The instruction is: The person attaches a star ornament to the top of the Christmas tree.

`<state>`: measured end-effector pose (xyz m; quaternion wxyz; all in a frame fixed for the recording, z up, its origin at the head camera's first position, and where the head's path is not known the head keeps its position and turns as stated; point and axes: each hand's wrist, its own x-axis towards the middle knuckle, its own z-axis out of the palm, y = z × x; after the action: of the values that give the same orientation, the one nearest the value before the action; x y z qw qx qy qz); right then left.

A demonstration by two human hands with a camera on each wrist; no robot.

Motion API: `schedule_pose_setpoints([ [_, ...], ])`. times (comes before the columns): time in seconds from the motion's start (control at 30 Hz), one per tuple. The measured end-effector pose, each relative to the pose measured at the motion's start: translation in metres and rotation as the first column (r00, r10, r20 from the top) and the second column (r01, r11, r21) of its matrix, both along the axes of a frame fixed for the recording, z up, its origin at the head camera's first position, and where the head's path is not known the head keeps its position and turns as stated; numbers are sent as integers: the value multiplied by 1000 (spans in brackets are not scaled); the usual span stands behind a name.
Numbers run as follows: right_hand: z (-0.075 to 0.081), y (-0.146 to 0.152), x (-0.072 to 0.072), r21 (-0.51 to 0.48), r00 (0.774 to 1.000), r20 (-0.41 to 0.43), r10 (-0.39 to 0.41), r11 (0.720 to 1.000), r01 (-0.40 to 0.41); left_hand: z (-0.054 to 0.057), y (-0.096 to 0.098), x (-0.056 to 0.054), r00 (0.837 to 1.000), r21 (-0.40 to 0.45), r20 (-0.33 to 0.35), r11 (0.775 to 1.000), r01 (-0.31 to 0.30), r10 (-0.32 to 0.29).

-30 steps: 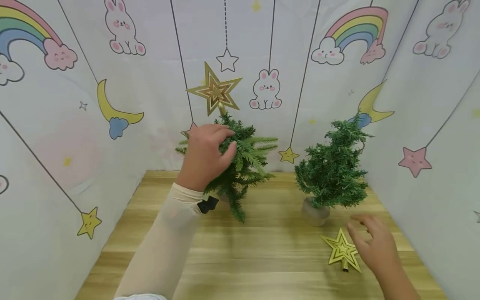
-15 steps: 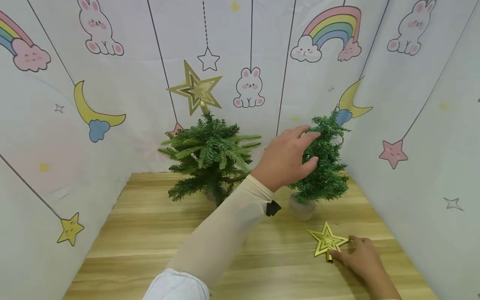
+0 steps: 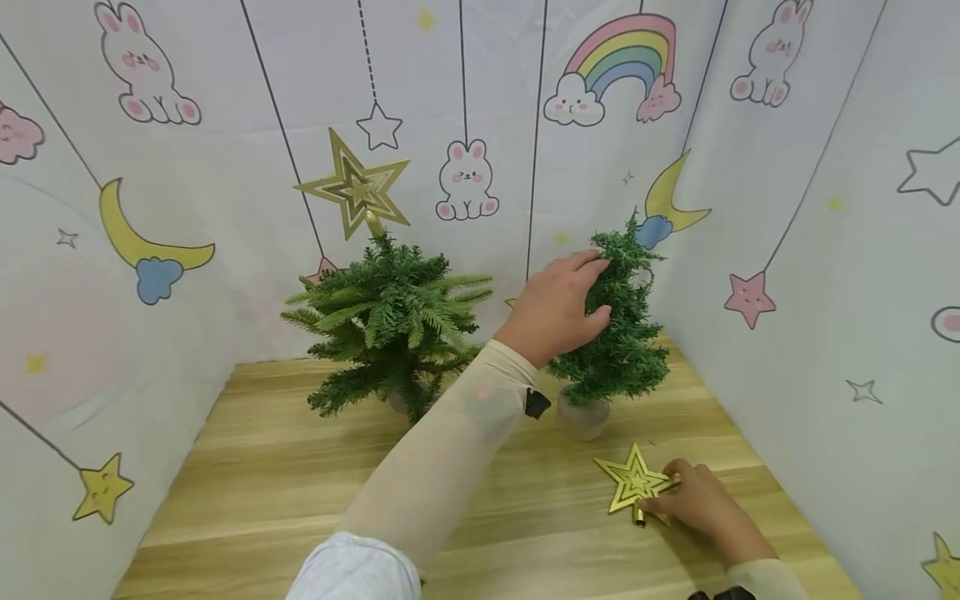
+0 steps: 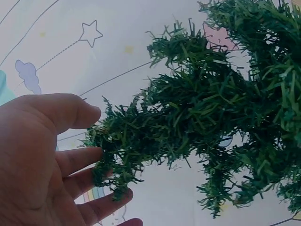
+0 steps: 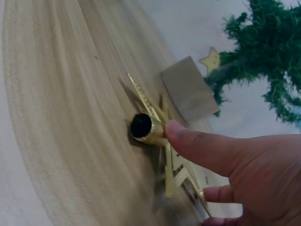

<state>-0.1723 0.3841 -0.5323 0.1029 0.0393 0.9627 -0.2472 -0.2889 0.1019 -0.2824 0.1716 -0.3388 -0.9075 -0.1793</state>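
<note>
My left hand [image 3: 557,307] is at the upper left side of the narrow green artificial Christmas tree [image 3: 626,354]. In the left wrist view, the thumb lies above the tree's tip and the slightly bent fingers extend below it, without pinching it. On the table, a gold star tree topper [image 3: 628,482] is between the thumb and fingers of my right hand [image 3: 699,502]. The right wrist view has the thumb against the topper's hollow socket [image 5: 149,129] and fingertips at its far points. A fuller artificial tree [image 3: 397,321] bears another gold star [image 3: 357,190] on top.
The trees stand towards the back of a wood-grain table [image 3: 247,500]. A round grey base [image 3: 583,417] supports the narrow tree. White walls printed with rabbits, moons and stars enclose the table at the back and sides.
My left hand has left the fuller tree and crossed right to the narrow one. My right hand has come down onto the loose star and taken hold of it. The head view has turned right.
</note>
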Motion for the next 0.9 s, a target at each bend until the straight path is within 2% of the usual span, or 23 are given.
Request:
schedule_pose_setpoints([
  [0.2,3,-1,-2,21,999,42,-7,1000,6,-8,-3,-8,993,157,76,985,74,-86],
  [0.3,3,0,0,-40,999,46,-29,999,31,-11,-3,-9,990,196,91,977,84,-103],
  [0.4,5,2,1,-162,998,26,-49,985,53,-12,-3,-10,991,208,90,975,83,-104],
  [0.47,8,7,0,-314,999,11,-31,949,33,-12,-4,-10,991,207,85,975,82,-101],
  [0.53,14,12,-1,-451,1000,-10,3,893,-7,-12,-5,-10,991,203,84,976,81,-100],
  [0.63,30,24,-3,-574,999,-22,37,817,-43,-11,-6,-9,992,191,83,979,77,-94],
  [0.7,47,32,-3,-553,999,-50,14,832,-40,-10,-6,-9,992,182,83,981,73,-90],
  [0.8,85,48,-2,-457,987,-151,-56,889,-20,-10,-6,-9,993,165,84,984,73,-88],
  [0.83,102,53,-1,-414,976,-201,-86,910,-5,-10,-6,-8,992,163,87,984,76,-91],
  [0.9,137,63,-3,-351,939,-312,-145,936,28,-11,-7,-8,991,159,94,984,77,-93],
])
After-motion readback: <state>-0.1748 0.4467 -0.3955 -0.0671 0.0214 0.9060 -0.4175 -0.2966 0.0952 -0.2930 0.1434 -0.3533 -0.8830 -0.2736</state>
